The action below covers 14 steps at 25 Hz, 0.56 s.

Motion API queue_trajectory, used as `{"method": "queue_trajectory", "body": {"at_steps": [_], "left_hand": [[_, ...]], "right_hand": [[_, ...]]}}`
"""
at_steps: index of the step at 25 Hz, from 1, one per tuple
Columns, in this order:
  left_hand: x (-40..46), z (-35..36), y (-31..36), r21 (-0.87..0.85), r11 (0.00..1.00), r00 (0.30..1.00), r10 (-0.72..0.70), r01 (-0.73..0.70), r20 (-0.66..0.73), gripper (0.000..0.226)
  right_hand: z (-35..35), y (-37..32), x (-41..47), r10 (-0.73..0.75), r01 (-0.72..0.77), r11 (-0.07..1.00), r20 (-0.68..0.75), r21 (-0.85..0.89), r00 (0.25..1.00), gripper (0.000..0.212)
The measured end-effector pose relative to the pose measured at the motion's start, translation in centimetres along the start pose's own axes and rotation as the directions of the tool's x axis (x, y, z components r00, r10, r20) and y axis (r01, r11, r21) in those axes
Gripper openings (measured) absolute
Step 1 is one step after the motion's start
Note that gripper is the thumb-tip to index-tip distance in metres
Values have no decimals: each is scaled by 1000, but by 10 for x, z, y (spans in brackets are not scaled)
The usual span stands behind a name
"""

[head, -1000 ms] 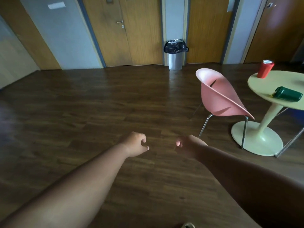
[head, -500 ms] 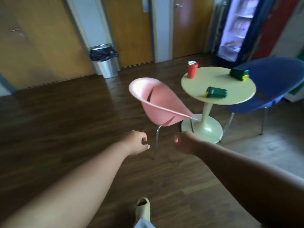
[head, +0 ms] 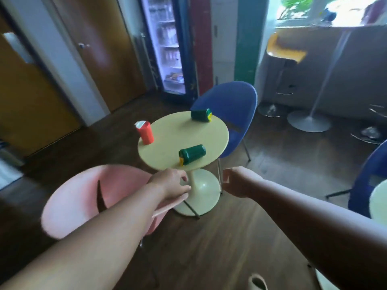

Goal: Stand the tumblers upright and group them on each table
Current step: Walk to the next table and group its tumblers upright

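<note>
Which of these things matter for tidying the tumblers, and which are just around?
Job: upright red tumbler; near green tumbler on its side; far green tumbler on its side; round yellow table.

Around: pink chair; blue chair; drinks fridge.

Looks like an office break room or small canteen lounge. A lit drinks fridge [head: 169, 49] is parked against the far wall, a little round café table [head: 167, 143] is ringed by moulded pink [head: 83, 197] and blue [head: 230, 101] shell chairs, and a yellow bar stool [head: 284, 53] is tucked by a high counter [head: 314, 28] under the window.
</note>
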<state>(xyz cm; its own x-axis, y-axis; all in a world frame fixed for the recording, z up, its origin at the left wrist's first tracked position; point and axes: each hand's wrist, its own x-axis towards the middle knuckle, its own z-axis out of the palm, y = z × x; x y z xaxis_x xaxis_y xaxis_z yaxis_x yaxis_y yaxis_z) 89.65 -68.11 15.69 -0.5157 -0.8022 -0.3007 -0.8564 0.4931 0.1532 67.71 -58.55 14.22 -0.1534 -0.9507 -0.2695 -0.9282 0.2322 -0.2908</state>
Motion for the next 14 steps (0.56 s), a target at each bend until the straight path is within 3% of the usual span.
{"method": "queue_trajectory", "body": {"at_steps": [3, 8, 14], "left_hand": [[79, -5, 14, -4, 999, 999, 35, -35, -21, 42], [179, -1, 17, -146, 987, 997, -67, 61, -34, 40], [239, 25, -30, -161, 979, 989, -134, 124, -55, 49]], "right_hand": [[-22, 39, 51, 0, 0, 998, -1, -56, 1000, 29], [-51, 87, 151, -54, 67, 990, 104, -124, 993, 29], [-38, 83, 262, -149, 165, 984, 197, -65, 969, 27]]}}
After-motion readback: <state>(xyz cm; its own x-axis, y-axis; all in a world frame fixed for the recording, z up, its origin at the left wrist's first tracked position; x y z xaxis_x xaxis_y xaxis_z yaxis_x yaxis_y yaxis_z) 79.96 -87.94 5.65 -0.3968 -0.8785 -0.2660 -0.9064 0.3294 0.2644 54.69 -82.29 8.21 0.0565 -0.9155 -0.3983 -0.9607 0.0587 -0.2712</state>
